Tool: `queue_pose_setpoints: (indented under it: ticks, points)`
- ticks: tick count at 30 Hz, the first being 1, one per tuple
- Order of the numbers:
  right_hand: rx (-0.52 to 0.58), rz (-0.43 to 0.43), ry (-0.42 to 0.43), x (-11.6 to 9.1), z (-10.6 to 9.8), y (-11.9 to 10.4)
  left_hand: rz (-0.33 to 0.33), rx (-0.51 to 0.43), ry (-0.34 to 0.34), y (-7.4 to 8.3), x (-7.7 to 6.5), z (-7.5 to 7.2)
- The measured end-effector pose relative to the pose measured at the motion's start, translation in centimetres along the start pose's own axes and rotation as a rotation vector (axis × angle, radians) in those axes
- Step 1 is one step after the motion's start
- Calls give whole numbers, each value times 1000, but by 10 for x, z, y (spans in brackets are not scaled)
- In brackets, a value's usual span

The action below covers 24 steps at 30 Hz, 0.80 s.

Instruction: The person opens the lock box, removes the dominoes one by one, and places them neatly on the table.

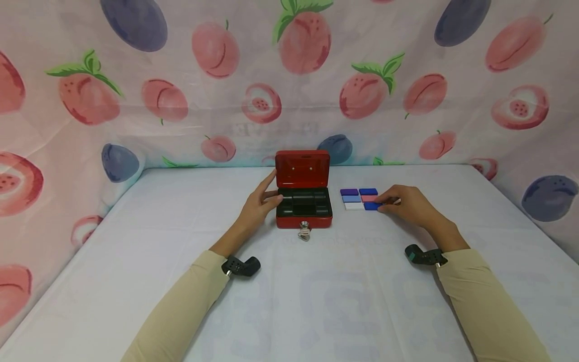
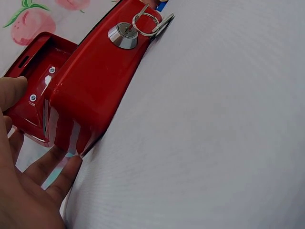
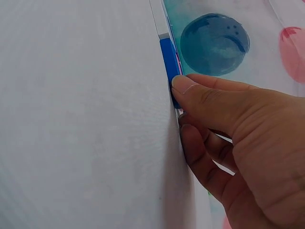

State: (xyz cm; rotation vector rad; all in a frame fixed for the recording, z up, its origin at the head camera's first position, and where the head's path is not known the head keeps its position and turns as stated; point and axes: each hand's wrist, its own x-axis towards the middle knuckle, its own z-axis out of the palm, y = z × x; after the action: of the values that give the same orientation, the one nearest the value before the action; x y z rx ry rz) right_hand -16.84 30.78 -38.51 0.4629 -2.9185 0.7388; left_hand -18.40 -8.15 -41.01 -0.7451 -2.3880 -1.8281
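A red cash box [image 1: 304, 222] stands with its lid [image 1: 302, 170] raised and a black tray [image 1: 304, 202] inside. My left hand [image 1: 254, 211] rests at the box's left side, fingers spread along its wall and lid, thumb over the rim. Right of the box lie several small flat rectangular blocks in two columns. The left column holds purple [image 1: 349, 192], light blue [image 1: 351, 199] and white [image 1: 354, 206] blocks; the right holds blue [image 1: 368, 191], pink [image 1: 368, 198] and blue. My right hand [image 1: 409, 203] pinches the nearest blue block [image 3: 167, 57] at its right end.
Keys on a ring [image 1: 304, 233] hang from the lock [image 2: 124, 35] at the box front. A white cloth [image 1: 316, 291] covers the table. Behind it rises a fruit-patterned curtain [image 1: 289, 115]. Each wrist wears a black camera band [image 1: 242, 266].
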Motion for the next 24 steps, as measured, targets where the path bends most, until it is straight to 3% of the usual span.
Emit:
queue_pose_setpoints:
  ticks: [3,10,24]
  points:
    - [1,-4,4,-1,0,0,-10,-1,-8,4,-1,0]
    - [-5,-9,6,0,0,0,-19,13,-18,36,-11,0]
    - [-14,-9,-6,1,-3,-1,-26,-4,-24,37,-10,-1]
